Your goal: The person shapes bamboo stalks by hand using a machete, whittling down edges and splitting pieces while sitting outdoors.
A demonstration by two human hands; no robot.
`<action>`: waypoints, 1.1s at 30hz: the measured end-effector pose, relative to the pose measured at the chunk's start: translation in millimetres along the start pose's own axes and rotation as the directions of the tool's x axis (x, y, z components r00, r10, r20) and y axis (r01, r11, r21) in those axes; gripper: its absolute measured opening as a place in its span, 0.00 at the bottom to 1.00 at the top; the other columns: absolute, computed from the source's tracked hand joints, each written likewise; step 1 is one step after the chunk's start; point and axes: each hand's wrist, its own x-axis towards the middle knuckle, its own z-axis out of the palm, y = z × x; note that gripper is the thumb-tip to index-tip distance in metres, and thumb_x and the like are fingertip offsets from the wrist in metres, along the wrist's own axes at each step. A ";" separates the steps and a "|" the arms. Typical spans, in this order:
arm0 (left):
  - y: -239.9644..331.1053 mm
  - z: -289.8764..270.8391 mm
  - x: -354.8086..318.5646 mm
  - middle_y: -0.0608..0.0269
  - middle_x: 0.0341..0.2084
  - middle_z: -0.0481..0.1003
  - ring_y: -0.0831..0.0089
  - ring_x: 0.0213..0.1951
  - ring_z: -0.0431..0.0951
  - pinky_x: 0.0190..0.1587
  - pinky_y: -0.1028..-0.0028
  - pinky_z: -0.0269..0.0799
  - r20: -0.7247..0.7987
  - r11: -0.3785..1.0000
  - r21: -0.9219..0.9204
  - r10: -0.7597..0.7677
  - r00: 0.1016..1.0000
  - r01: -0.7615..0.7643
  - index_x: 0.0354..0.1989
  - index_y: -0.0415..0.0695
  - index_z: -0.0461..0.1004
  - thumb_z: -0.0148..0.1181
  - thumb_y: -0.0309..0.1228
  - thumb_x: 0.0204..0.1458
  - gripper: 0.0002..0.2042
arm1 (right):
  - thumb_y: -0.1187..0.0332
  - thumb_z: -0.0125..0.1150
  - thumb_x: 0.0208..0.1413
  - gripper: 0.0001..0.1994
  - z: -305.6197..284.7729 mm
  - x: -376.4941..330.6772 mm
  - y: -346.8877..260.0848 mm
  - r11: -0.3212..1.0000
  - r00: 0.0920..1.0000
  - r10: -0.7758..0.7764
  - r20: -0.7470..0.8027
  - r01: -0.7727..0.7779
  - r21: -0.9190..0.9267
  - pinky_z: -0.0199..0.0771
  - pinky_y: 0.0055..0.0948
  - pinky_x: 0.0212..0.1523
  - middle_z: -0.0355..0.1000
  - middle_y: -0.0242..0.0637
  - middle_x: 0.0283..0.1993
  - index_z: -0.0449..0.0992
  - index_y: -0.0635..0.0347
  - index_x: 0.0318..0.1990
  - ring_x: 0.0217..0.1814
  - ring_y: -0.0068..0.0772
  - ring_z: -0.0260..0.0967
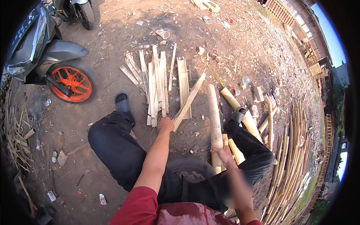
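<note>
On the right, my right hand [224, 155] is closed around the lower part of a thick bamboo pole piece [214, 116], which points away from me. My left hand [165, 125] is closed low over the near ends of a pile of split bamboo strips [156, 82]. What its fingers hold is hidden. Right beside that hand is the near end of a wide split bamboo piece [190, 101], slanting away to the right. Behind this piece lies another trough-shaped half of bamboo [183, 84].
A parked motorbike with an orange front wheel [73, 83] stands at the left. Beneath me is a black tyre [189, 164]. Another bamboo length [243, 114] lies by my right foot. Long bamboo poles [288, 157] are stacked at the right; scraps [17, 140] lie far left.
</note>
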 end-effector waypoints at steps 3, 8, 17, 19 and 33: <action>14.3 6.5 -5.6 0.47 0.51 0.82 0.51 0.55 0.83 0.55 0.58 0.81 0.005 0.998 0.049 0.036 0.999 -0.036 0.51 0.43 0.83 0.65 0.32 0.55 0.16 | 0.66 0.72 0.45 0.23 1.6 27.1 82.0 0.989 0.997 0.081 0.005 -0.080 -0.127 0.79 0.38 0.43 0.81 0.47 0.43 0.80 0.72 0.47 0.42 0.40 0.81; -12.5 17.1 0.9 0.46 0.50 0.82 0.51 0.54 0.83 0.54 0.57 0.81 -0.053 0.997 0.070 0.023 0.998 -0.019 0.50 0.42 0.83 0.63 0.31 0.56 0.14 | 0.63 0.71 0.42 0.25 20.9 -23.7 1.6 0.961 0.993 -0.114 -0.038 0.101 -0.257 0.81 0.43 0.44 0.81 0.54 0.39 0.77 0.74 0.46 0.38 0.48 0.82; 18.6 10.1 -20.3 0.48 0.52 0.82 0.53 0.56 0.82 0.56 0.59 0.80 -0.010 0.984 0.157 0.089 0.996 -0.086 0.50 0.43 0.84 0.62 0.31 0.57 0.14 | 0.57 0.70 0.49 0.32 24.9 5.6 -17.9 0.659 0.956 -0.278 -0.096 0.117 -0.743 0.80 0.50 0.52 0.79 0.65 0.44 0.68 0.75 0.54 0.48 0.63 0.80; 29.0 1.2 -31.5 0.47 0.53 0.81 0.52 0.57 0.82 0.57 0.59 0.79 0.033 0.997 0.073 0.004 0.999 -0.007 0.51 0.42 0.84 0.64 0.32 0.55 0.15 | 0.53 0.71 0.47 0.36 8.8 27.1 15.9 0.548 0.991 -0.125 -0.046 0.030 -0.836 0.78 0.50 0.58 0.77 0.69 0.49 0.69 0.77 0.55 0.55 0.64 0.77; 6.1 -8.1 -6.4 0.37 0.47 0.82 0.50 0.48 0.85 0.49 0.57 0.81 -0.123 0.917 -0.358 -0.234 0.964 0.176 0.48 0.32 0.82 0.64 0.34 0.50 0.21 | 0.67 0.70 0.42 0.19 -8.8 -0.5 -0.7 0.993 0.992 -0.113 -0.058 0.111 -0.045 0.79 0.38 0.39 0.81 0.46 0.37 0.79 0.69 0.42 0.37 0.39 0.80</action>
